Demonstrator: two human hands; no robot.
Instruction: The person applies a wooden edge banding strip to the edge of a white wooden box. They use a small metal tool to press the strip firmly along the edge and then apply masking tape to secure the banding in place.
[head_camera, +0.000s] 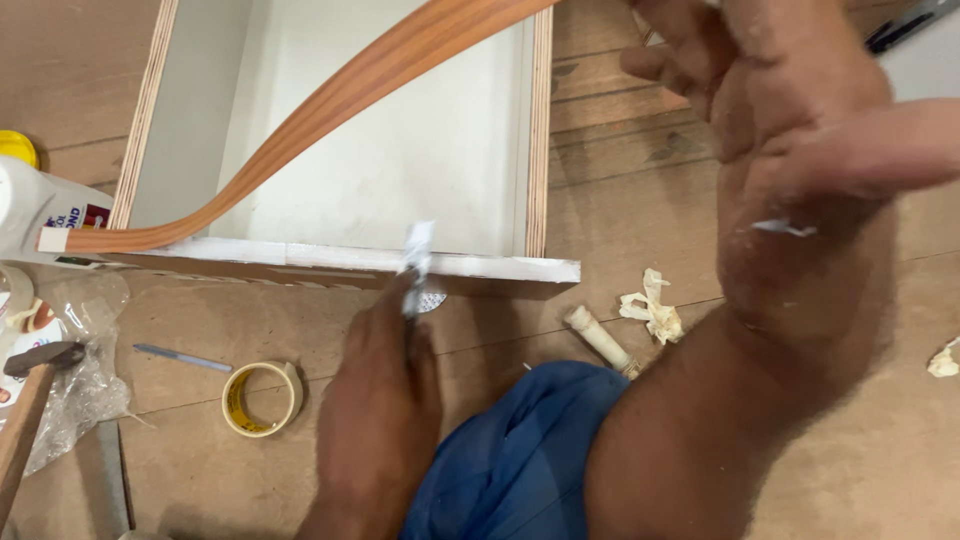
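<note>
Nearest the lens, your right hand (790, 150) hangs raised and blurred, fingers loosely spread, grasping nothing; a white smear marks its wrist. Below it lies your blue-clad knee (520, 460). Your left hand (385, 380) is clenched around a small glue-smeared scrap (417, 265), pressing it against the white-coated front edge (340, 258) of the plywood box (540, 130). That edge runs left to right, directly ahead of the left fingers, so the left hand is the nearer one. Beyond it, a wood-grain edge band (330, 105) rests one end on the edge's left corner and arcs up across the box towards the right. Beside you lie a tape roll (262, 398), a pen (180, 357), a hammer (40, 358) and a white glue bottle (40, 205).
</note>
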